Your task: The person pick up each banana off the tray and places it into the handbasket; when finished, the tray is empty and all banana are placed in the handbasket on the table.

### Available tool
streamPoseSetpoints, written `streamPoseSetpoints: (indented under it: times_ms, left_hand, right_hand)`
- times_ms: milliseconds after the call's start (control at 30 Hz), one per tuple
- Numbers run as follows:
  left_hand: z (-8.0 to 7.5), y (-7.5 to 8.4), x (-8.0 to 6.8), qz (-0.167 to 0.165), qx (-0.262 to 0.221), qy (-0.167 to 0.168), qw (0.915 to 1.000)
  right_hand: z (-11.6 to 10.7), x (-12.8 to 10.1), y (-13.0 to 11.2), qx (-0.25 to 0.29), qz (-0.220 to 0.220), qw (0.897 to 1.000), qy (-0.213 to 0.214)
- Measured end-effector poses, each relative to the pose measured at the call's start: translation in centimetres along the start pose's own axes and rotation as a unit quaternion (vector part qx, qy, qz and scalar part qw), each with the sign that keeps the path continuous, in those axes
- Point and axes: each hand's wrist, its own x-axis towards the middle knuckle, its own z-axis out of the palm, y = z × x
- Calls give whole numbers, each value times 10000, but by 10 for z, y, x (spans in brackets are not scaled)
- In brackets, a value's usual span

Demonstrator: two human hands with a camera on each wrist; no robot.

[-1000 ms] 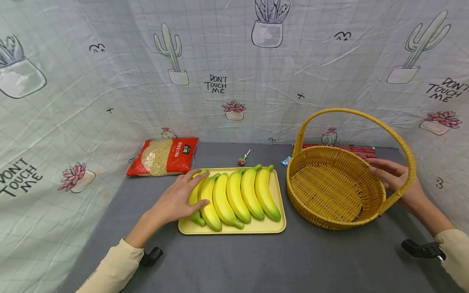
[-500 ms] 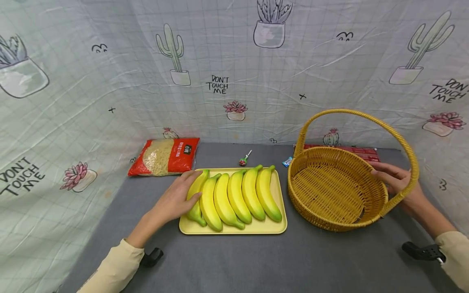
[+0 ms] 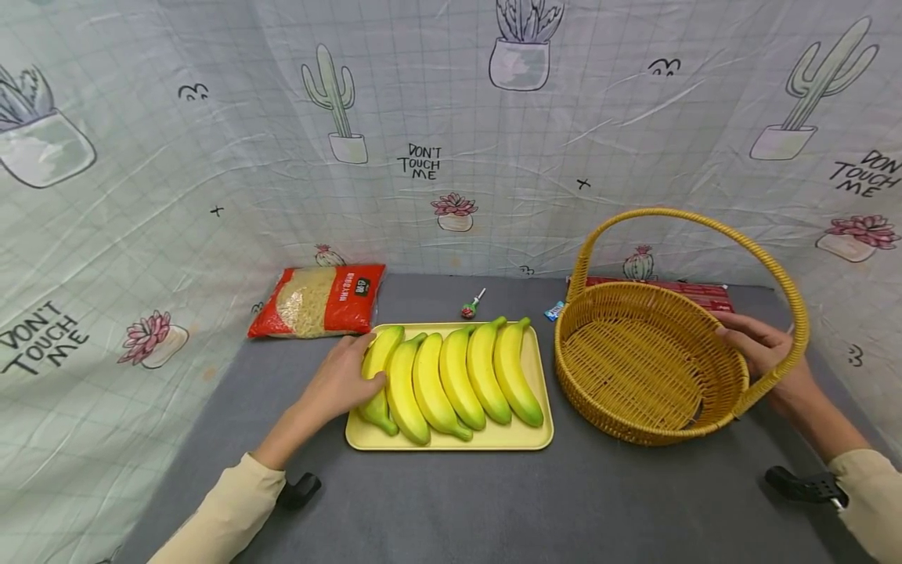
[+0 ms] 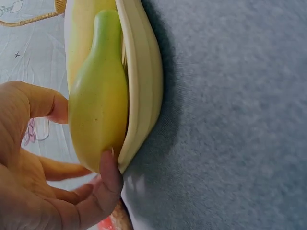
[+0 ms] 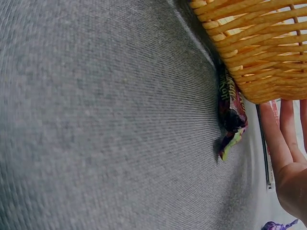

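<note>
We see the left hand (image 3: 341,376) drawn back: 1 second ago its thumb lay over the 2nd banana (image 3: 402,392); now thumb and fingers pinch only the leftmost banana (image 3: 379,356), at the left end of the tray (image 3: 451,442), centre of the frame. We judge that this singles it out from the others. The right hand (image 3: 770,356), barely shifted, rests straight fingers against the basket's (image 3: 634,429) outer wall, right of the frame.

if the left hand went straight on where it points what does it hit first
First the leftmost banana, which the left hand holds; beyond it, probably the next banana, though depth is unclear.
</note>
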Motion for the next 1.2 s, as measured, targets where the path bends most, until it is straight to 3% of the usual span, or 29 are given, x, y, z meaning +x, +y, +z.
streamPoseSetpoints:
  times_ms: [167,567,767,1200]
  left_hand:
    - [0,4,3,-438,16,-210,9988]
    - [-2,7,8,-968,182,-341,9946]
    - [-4,7,11,-908,28,-167,9957]
    - [-10,6,4,-783,-182,176,9966]
  right_hand:
    - [0,-1,2,149,22,9999,38]
    - [0,0,4,407,112,9990,-130]
    - [0,-2,4,328,152,9993,73]
    - [3,-2,2,511,262,9983,79]
